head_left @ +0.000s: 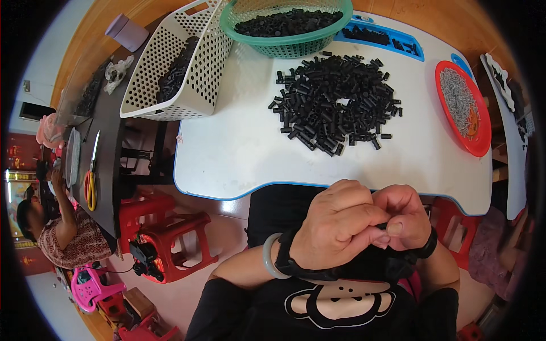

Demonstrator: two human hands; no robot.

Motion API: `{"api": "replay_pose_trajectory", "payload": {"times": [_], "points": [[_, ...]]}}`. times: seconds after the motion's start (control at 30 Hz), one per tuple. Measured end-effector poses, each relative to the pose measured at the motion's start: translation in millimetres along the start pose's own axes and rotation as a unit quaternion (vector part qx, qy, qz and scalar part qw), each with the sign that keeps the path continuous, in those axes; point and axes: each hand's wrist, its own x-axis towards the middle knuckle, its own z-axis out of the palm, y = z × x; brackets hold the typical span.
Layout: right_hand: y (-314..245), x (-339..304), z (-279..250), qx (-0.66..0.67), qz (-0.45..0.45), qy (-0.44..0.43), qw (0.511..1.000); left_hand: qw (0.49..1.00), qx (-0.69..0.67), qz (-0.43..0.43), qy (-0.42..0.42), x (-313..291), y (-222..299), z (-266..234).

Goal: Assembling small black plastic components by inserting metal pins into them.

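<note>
My left hand [338,224] and my right hand [404,215] meet in front of me, just off the near edge of the white table [239,153]. Thumbs and fingertips of both are pinched together around a small black part [382,225], mostly covered by the fingers. Beyond my hands, a heap of short black plastic cylinders [335,99] is spread over the tabletop. To the right stands a red oval tray [483,136], holding small silvery metal pieces [458,96] and a few orange ones.
Behind the heap are a green basket [284,48] full of black parts and a blue compartment tray [418,52]. A white perforated basket [207,79] stands at the left. Scissors [91,187] lie on a dark table, with red stools [182,233] below and a person [74,238] beside it.
</note>
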Motion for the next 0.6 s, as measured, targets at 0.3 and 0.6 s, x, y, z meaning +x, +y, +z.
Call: {"api": "replay_pose_trajectory", "payload": {"times": [0.3, 0.6], "points": [[-13, 8, 4, 0.073, 0.067, -0.015, 0.995, 0.997, -0.045, -0.059, 0.012, 2, 9, -3], [-6, 4, -4, 0.112, 0.112, -0.016, 0.987, 0.995, 0.032, -0.084, 0.051, -2, 11, 2]]}}
